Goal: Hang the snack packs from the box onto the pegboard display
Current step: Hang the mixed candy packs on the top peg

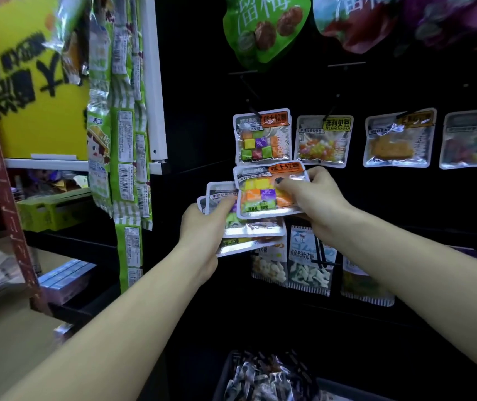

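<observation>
1. The person stands facing a black pegboard (202, 134), both arms stretched out toward it.
2. The left hand (205, 224) grasps a fanned stack of spare packs (248, 230), thumb on top, held low and left of the pegs.
3. The right hand (315, 192) pinches the top pack (269, 192), one with coloured candy cubes and an orange label, by its upper right corner. It is lifted just off the stack and sits right below the row of hooks.
4. Directly above it, a matching hung pack (261, 137) already hangs on its peg (250, 104), so at least one of this kind is up.
5. Along the same row hang other sorts: a jelly bean pack (322, 141) and two more to the right. A lower row of packs shows beneath the hands.
6. At the bottom edge, the box (260, 377) holds a heap of packs, dim and hard to make out.
7. My reading: the work is well short of finished. One pack is about to go on, a handful wait in the left hand, and the box looks far from empty.
</observation>
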`<act>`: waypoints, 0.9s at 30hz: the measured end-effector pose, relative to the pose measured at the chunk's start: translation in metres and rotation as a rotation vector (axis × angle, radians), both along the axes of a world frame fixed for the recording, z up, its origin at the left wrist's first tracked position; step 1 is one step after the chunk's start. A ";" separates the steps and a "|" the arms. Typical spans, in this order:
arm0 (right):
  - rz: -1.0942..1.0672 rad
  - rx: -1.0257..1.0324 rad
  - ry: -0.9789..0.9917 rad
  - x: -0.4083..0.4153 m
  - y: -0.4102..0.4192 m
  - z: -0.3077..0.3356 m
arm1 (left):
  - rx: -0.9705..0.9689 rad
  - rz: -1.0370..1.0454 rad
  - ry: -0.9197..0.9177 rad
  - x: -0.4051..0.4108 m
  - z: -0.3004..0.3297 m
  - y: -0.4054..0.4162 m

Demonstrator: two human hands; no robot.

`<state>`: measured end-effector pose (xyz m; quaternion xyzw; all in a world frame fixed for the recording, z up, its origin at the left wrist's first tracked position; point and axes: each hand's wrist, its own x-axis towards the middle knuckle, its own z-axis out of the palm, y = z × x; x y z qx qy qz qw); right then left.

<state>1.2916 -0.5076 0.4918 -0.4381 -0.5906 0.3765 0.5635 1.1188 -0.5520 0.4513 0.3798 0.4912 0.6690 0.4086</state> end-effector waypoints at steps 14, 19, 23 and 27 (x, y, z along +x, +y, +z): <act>-0.034 0.349 0.025 -0.029 -0.003 0.069 | 0.042 0.062 0.060 -0.008 -0.016 0.018; -0.025 0.312 0.087 -0.042 0.005 0.079 | 0.073 0.069 0.060 -0.013 -0.017 0.019; -0.028 0.247 0.144 -0.049 0.012 0.078 | 0.075 0.077 0.081 -0.017 -0.019 0.020; -0.015 0.217 0.133 -0.055 0.012 0.074 | 0.077 0.069 0.084 -0.018 -0.023 0.022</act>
